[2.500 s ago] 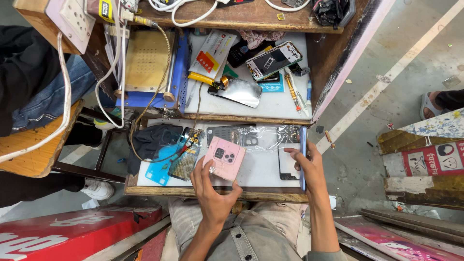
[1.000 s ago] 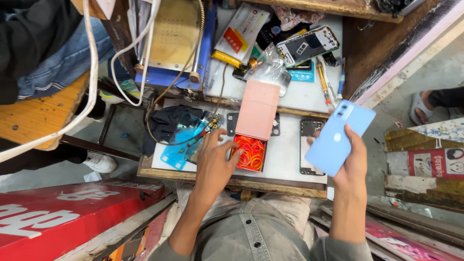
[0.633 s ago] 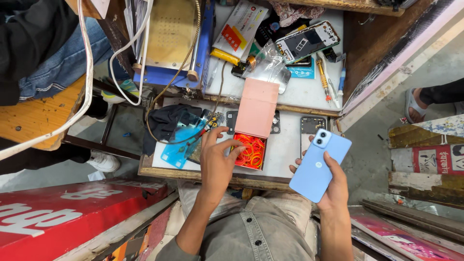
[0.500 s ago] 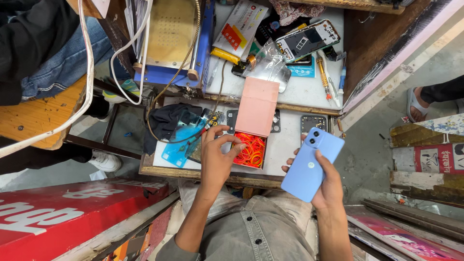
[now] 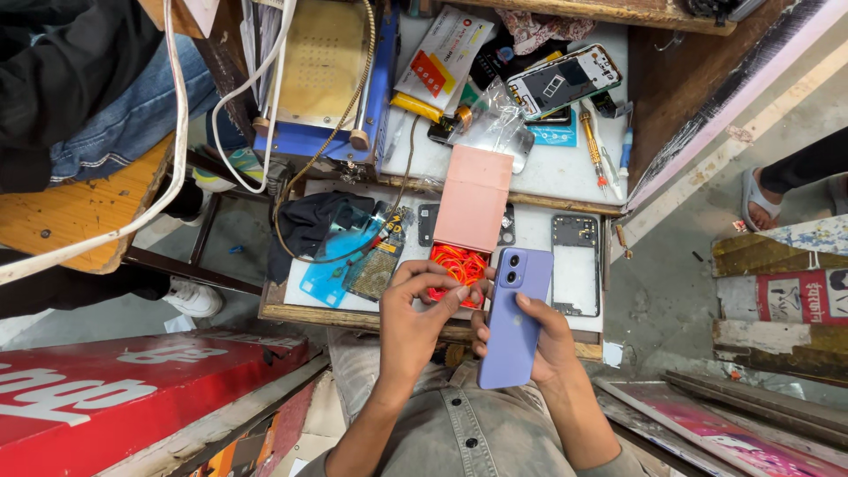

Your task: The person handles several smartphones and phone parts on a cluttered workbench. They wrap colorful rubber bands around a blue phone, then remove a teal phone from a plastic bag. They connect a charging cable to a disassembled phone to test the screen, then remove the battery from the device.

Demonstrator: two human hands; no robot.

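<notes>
My right hand (image 5: 549,343) holds a lavender-blue phone (image 5: 515,316) back side up, just over the front edge of the white work tray (image 5: 539,238). My left hand (image 5: 418,311) reaches into an open pink box (image 5: 471,203) full of orange rubber bands (image 5: 459,263); its fingertips pinch at the bands, right beside the phone's camera end. The box lid stands tilted back.
A bare phone frame (image 5: 576,265) lies right of the box. A dark cloth (image 5: 320,221) and a blue sheet (image 5: 329,265) lie to its left. The upper shelf holds a cracked phone (image 5: 563,81), screwdrivers (image 5: 594,146) and a heating plate (image 5: 318,66). Another person's sandalled foot (image 5: 767,190) stands on the right.
The pink box has been opened. My right hand picked up the blue phone and brought it left and down, next to my left hand, which now pinches at the orange bands.
</notes>
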